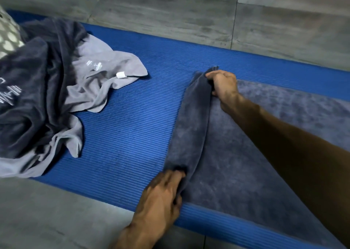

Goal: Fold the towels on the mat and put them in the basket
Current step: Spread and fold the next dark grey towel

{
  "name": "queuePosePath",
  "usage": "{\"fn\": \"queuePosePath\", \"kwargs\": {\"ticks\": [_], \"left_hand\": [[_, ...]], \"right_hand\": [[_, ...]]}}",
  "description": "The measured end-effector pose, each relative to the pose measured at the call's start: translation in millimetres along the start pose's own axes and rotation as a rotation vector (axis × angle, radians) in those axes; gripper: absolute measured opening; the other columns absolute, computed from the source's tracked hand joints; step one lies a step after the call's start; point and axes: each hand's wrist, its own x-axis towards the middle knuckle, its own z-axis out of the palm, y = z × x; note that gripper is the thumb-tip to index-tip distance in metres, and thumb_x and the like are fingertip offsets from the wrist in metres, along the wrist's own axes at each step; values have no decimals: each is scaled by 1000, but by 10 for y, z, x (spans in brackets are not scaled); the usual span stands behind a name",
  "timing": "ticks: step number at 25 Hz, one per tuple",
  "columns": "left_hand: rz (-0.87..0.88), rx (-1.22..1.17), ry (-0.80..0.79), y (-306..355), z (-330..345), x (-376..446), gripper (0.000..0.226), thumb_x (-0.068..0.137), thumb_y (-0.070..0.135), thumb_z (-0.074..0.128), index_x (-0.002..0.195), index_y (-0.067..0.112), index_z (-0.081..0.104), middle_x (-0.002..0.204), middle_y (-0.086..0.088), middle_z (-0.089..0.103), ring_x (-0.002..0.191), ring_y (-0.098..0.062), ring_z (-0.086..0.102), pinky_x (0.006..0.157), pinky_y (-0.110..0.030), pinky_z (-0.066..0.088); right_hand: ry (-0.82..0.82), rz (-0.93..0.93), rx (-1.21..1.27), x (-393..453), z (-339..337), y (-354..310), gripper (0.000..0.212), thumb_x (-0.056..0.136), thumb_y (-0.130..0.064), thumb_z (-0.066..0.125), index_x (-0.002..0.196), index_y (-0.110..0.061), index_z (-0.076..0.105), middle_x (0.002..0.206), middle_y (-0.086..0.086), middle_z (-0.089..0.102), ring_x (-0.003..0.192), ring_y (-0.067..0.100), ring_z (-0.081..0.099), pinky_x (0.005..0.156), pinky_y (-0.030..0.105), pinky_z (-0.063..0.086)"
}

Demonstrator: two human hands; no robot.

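Observation:
A blue-grey towel (236, 154) lies spread over the right part of the ribbed blue mat (132, 116). Its left edge is lifted into a raised fold. My right hand (223, 85) pinches the far corner of that edge. My left hand (162, 191) grips the near corner by the mat's front border. On the left of the mat sits a heap: a dark navy towel (32, 89) with white print lies across a light grey towel (106, 72) that has a small white tag. No basket is clearly in view.
Grey tiled floor (170, 4) surrounds the mat on the far and near sides. A white-and-grey patterned object (7, 34) pokes in at the left edge above the towel heap. Bare mat shows between the heap and the spread towel.

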Motion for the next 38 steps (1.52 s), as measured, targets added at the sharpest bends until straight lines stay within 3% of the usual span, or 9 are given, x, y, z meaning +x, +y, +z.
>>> {"fn": "queuePosePath", "kwargs": {"ticks": [4,16,20,23,25,27,29,33,38], "left_hand": [[213,101,41,-77,238,-95,34,71,31,47,104,29,50,102,7,50,86,-15,51,78,-28,43],[279,171,-134,-35,272,-114,42,65,44,48,104,30,51,106,5,61,89,-15,59,75,-27,54],[273,236,-188,-8,321,-72,45,64,44,46,105,29,57,104,4,61,90,-17,61,75,-30,55],[251,238,-218,30,297,-44,44,67,44,48,104,27,62,104,4,62,91,-19,63,76,-32,56],[231,193,-191,43,266,-29,36,77,45,49,104,26,62,104,4,63,94,-19,63,77,-33,56],[215,161,-137,62,255,46,28,86,39,46,105,24,60,106,3,61,95,-20,61,78,-34,55],[218,257,-107,45,310,157,37,83,33,47,116,23,60,119,0,58,103,-22,57,86,-35,48],[261,381,-141,-11,481,228,57,94,37,38,147,14,39,157,-10,31,145,-28,29,111,-44,25],[257,383,-179,-52,553,172,65,95,50,36,153,20,28,161,-8,18,149,-27,17,113,-46,19]], "right_hand": [[-92,6,12,5,-124,30,15,88,-6,57,80,-16,65,77,-6,61,69,3,55,56,15,45],[-225,82,-158,338,-288,-63,43,84,-1,52,117,-26,62,108,0,65,108,20,60,89,41,52],[-330,25,-315,357,-305,4,61,89,7,42,141,-24,48,108,-2,60,92,13,57,67,26,46],[-324,-74,-422,415,-315,54,65,88,6,48,147,-22,41,140,4,48,122,21,50,86,30,52],[-168,-289,-637,291,-316,55,65,84,-3,55,146,-18,42,152,6,35,137,25,36,110,37,37],[18,-604,-937,5,-249,125,54,82,-13,56,135,-15,51,145,8,40,128,31,40,105,43,34],[-56,-787,-1185,-286,-86,239,46,84,-18,53,129,-13,53,138,9,46,121,34,43,99,44,32],[-433,-556,-1276,-131,133,394,60,101,-36,39,154,-16,20,164,4,10,149,27,9,119,43,9],[-454,-584,-1269,246,115,400,74,100,-49,39,157,-16,4,164,3,-4,151,21,-3,121,37,-1]]}}
